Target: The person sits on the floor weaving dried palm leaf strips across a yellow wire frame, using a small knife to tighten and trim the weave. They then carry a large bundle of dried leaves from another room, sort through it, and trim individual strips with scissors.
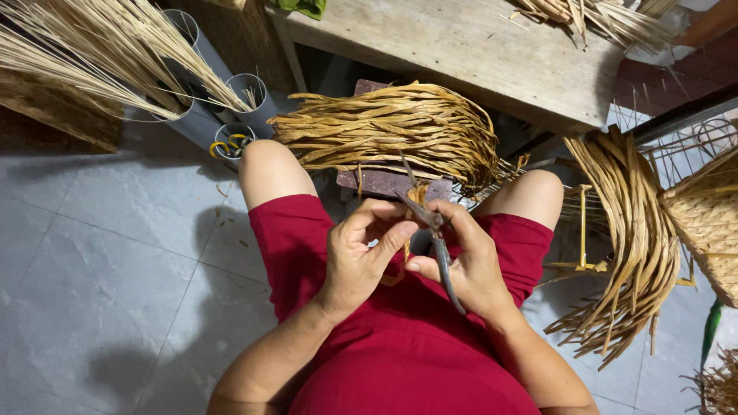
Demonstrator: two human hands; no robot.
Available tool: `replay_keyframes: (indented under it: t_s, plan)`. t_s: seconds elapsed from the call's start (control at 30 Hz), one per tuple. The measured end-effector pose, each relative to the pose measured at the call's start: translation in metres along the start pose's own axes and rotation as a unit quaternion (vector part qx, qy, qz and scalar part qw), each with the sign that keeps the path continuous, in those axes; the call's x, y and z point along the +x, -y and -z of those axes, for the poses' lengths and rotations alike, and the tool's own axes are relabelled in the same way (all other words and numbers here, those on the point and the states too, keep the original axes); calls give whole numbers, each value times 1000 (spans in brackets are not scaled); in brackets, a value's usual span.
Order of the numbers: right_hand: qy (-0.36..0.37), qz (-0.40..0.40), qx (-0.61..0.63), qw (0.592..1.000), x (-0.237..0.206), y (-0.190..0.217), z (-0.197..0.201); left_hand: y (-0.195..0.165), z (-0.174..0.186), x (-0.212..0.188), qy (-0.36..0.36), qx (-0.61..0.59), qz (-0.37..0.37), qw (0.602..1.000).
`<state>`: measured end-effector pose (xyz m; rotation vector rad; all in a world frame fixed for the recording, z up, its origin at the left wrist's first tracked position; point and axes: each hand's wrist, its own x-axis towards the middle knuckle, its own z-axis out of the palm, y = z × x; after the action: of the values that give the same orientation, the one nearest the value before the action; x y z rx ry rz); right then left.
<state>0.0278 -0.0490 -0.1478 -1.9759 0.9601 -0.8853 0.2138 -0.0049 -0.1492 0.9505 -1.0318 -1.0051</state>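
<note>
Scissors (440, 250) with dark metal blades sit in the right hand (469, 261), just beside the fingertips of the left hand (361, 257). The right fingers are closed around the scissors handle, and the blades point up and away from the body. The left fingers are pinched together on a short piece of dried straw (416, 197), which stands between the two hands, touching the blades near their joint. I cannot tell if the blades are open or already closed on the straw, because the fingers hide this part.

Beyond the fingertips, a big bundle of flat dried straw (392, 127) lies across a dark stool (384, 183) between the knees. To the right of the right fingers, another bundle (634, 238) hangs over a thin metal frame (582, 230), and a woven basket (707, 219) is near it. To the left, well apart from the fingers, grey tubes (231, 107) hold thin pale stalks (92, 54), and one holds yellow-handled scissors (228, 144). A wooden table (461, 54) stands behind the stool.

As I judge it, the work is at an early or middle point: only one small piece is in hand, and both bundles look full and not yet used.
</note>
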Motion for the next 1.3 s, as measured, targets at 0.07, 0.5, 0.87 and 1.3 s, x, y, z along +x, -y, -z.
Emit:
replay_keyframes:
  t_s: [0.07, 0.5, 0.87, 1.3]
  plan:
    - [-4, 6, 2, 1000, 1, 1, -1, 1, 0, 0, -6, -9, -2, 1000]
    - [-7, -26, 38, 999, -4, -1, -15, 0, 10, -7, 1, -11, 33, 999]
    - [74, -175, 304, 934, -8, -38, -42, -8, 24, -7, -22, 48, -8, 999]
    - [-32, -91, 305, 947, 14, -50, -29, 14, 32, 5, 14, 154, 41, 987]
